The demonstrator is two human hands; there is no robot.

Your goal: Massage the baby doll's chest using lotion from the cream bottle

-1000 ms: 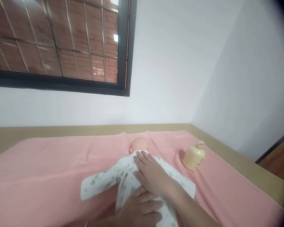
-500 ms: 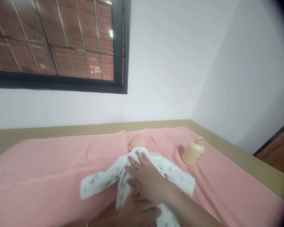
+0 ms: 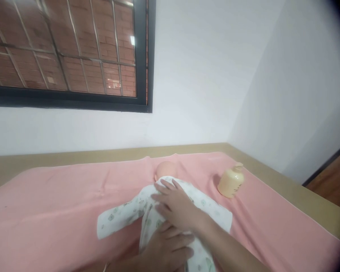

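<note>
A baby doll lies on a pink cloth, its bald head pointing away from me and its face out of sight. It wears a white long-sleeved outfit with small green prints, both sleeves stretched out sideways. My right hand rests on the upper chest area of the outfit, fingers spread. Lower on the body lies my left hand, fingers apart, crossing just below the right wrist. Neither hand grasps anything. The doll's lower part is partly hidden by my hands and the frame edge.
A pale yellow pump bottle stands on the pink cloth, right of the doll. The cloth covers a tan surface that meets white walls. A dark-framed window with bars is at upper left.
My right hand has shifted slightly on the doll's outfit, and its fingers sit a little differently. My left hand stays about where it was. The doll and bottle look unmoved.
</note>
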